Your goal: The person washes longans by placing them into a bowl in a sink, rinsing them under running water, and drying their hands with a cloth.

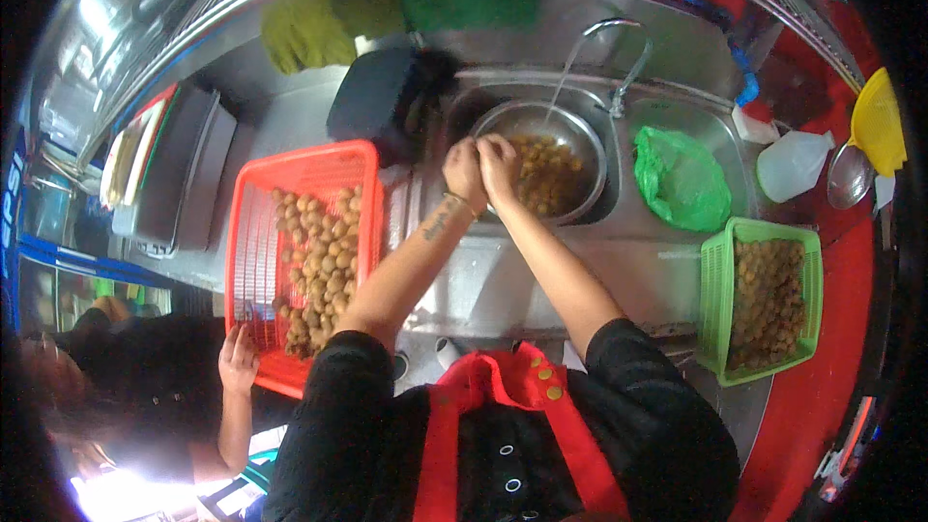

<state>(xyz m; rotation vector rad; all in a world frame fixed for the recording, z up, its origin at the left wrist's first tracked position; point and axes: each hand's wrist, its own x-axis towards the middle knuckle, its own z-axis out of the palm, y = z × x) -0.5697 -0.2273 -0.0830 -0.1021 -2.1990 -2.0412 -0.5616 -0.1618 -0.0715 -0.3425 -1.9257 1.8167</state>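
Observation:
Both my hands meet over the left rim of a round metal bowl (pixel 599 181) in the left sink basin. My left hand (pixel 464 168) is curled against my right hand (pixel 500 163); whether anything is between them is hidden. Small round brown fruits (pixel 551 174) lie in water in the bowl, and a thin stream runs into it from the curved faucet (pixel 616 23). To the left stands a red plastic basket (pixel 377 196) partly filled with round tan fruits (pixel 333 261).
A green plastic bag (pixel 681 177) lies in the right basin. At the right are a green basket (pixel 714 304) of brown fruits, a translucent jug (pixel 794 165) and a yellow strainer (pixel 877 123). Another person's hand (pixel 239 359) touches the red basket. A black container (pixel 373 94) stands behind it.

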